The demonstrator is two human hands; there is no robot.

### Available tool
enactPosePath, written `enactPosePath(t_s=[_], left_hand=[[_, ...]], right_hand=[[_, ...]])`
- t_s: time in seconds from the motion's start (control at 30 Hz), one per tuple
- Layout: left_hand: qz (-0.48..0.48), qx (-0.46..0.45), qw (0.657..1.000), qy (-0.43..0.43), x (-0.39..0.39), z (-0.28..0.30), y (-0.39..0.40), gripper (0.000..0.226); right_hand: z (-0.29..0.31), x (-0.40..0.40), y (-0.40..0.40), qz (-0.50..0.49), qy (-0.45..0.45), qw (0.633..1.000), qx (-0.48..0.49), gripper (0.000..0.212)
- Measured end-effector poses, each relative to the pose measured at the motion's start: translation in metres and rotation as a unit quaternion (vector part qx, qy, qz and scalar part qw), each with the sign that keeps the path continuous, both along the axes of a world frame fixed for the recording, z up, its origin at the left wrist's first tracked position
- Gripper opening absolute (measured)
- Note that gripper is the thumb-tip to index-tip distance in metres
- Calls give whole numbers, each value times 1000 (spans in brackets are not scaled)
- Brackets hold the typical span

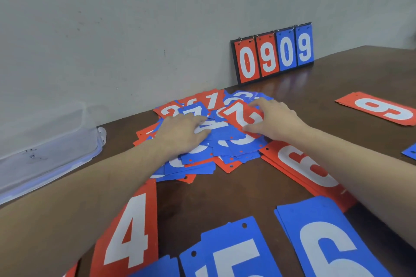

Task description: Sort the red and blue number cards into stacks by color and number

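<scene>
Against grey wall (112,29), brown table (225,198).

Red and blue cards (216,141) with white numerals; brown table (225,198); grey wall (135,29).

unsorted pile (202,141): red and blue cards, jumbled, overlapping, mid-table
red 4 stack (128,231): flat, near left
blue 5 stack (234,256): near centre
blue 6 stack (326,243): near right
red 6 stack (301,168): beside the pile's right edge
red 9 stack (380,108): far right

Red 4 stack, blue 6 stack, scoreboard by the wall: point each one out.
red 4 stack (129,229), head view, on the white numeral.
blue 6 stack (324,245), head view, on the top card's face.
scoreboard (273,55), head view, between its middle cards.
</scene>
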State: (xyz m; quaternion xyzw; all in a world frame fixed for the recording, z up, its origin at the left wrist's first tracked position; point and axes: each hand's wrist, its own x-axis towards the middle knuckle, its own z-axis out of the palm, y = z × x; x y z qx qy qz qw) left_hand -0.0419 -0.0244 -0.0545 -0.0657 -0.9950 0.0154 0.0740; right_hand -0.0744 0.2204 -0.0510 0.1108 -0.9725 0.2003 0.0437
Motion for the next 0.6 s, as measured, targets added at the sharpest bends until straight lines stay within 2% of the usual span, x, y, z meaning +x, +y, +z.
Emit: enactPosePath(t_s=[0.07, 0.13, 0.23, 0.33, 0.5, 0.53, 0.6], left_hand=[[1, -15, 1000, -3, 0, 2, 1, 55], [4, 20, 999, -26, -1, 2, 2, 55], [29, 80, 993, -84, -2, 5, 2, 48], [23, 62, 994, -89, -3, 11, 2, 43], [38, 59, 992, -104, -6, 20, 5, 75], [52, 58, 991, -112, -8, 22, 5, 80], [77, 65, 987, -128, -10, 24, 6, 86]], right_hand=[[0, 2, 2, 7, 15, 999, -52, 78], [-1, 2, 5, 14, 25, 995, -96, 79], [-3, 1, 12, 21, 22, 989, -144, 72], [-1, 0, 17, 23, -1, 973, -230, 62], [7, 9, 23, 24, -29, 910, -412, 13], [9, 12, 24, 30, -31, 906, -421, 7], [11, 16, 26, 42, -37, 912, -407, 10]])
